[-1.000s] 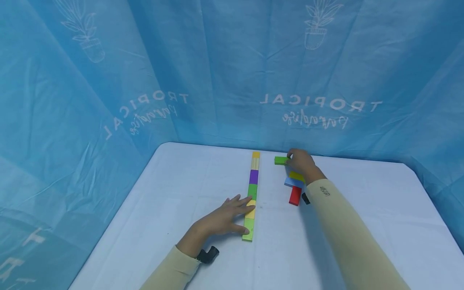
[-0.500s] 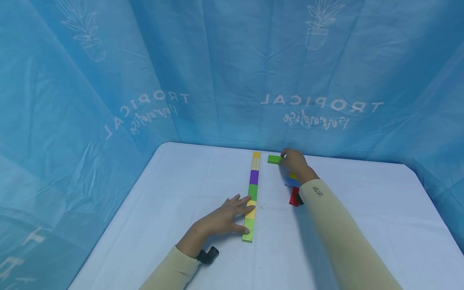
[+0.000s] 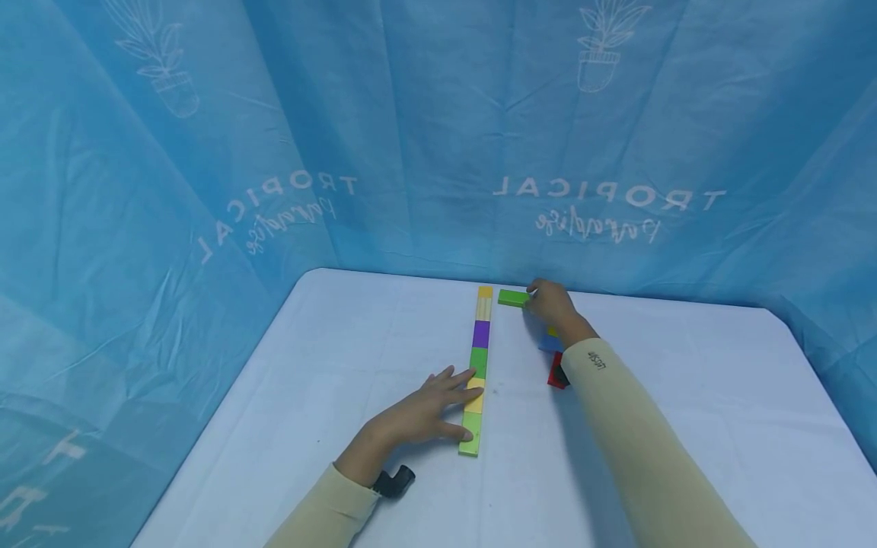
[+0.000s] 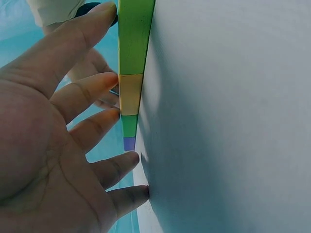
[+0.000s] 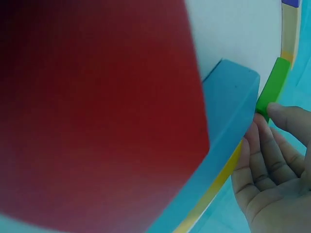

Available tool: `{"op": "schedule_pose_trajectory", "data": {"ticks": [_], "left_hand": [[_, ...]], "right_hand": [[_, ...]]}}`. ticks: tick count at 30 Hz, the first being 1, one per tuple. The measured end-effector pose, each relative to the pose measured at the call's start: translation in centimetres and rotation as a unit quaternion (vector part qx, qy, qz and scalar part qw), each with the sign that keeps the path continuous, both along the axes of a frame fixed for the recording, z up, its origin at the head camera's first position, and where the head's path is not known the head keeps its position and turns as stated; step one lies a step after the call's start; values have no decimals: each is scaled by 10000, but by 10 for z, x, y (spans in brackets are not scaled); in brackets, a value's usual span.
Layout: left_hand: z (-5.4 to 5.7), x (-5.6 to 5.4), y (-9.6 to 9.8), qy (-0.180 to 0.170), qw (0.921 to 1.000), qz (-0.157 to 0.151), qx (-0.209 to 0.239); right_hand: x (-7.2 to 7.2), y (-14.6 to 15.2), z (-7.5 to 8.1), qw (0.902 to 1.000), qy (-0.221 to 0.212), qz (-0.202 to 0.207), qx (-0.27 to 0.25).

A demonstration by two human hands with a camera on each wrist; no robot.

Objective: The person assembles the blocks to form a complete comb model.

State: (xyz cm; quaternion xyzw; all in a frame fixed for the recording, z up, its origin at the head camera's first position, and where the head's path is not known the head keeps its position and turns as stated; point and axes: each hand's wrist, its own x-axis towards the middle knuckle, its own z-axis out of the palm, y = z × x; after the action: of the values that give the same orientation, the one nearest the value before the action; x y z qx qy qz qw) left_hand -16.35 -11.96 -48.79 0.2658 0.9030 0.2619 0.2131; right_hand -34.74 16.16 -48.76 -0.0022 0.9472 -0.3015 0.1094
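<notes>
A straight row of blocks runs away from me: light green point(image 3: 473, 424), yellow point(image 3: 473, 405), green point(image 3: 479, 359), purple point(image 3: 481, 335), pale wood point(image 3: 483, 308) and orange point(image 3: 485, 291) at the far end. Along the row's left side lies my left hand point(image 3: 425, 411), fingers spread and fairly straight; thumb and fingertips meet the near blocks. Close to the table's far edge, my right hand point(image 3: 553, 306) pinches one end of another green block point(image 3: 511, 297) between thumb and fingers. That block lies crosswise, a small gap right of the orange end.
Below the right wrist, a red block point(image 3: 556, 371), a blue block point(image 3: 550, 344) and a yellow block point(image 3: 553, 332) lie together, partly covered by the arm. The white table point(image 3: 370, 327) ends at a blue printed curtain point(image 3: 438, 152) behind and at the sides.
My right hand has moved left with the green block, bringing it closer to the row's far end. Its arm now covers more of the loose blocks. The left hand stays put.
</notes>
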Motion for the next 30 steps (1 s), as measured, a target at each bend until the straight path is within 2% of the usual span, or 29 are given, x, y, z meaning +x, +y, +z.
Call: {"op": "schedule_pose_trajectory", "data": {"ticks": [10,19,25,30], "left_hand": [[0,0,-2,-5,10000,-23,19],[1,0,-1,-72,10000,49,-6],[3,0,-1,-91,9999,71,-31],[3,1,-2,-100,9999,49,16]], "right_hand": [[-5,0,-3,9959,-548,-472,-548],[-1,-1,4,9870,-879,-828,-1062],[0,-2,6,9794,-1105,-1151,-1235],[-4,-1,2,9777,-1148,-1165,-1314]]}}
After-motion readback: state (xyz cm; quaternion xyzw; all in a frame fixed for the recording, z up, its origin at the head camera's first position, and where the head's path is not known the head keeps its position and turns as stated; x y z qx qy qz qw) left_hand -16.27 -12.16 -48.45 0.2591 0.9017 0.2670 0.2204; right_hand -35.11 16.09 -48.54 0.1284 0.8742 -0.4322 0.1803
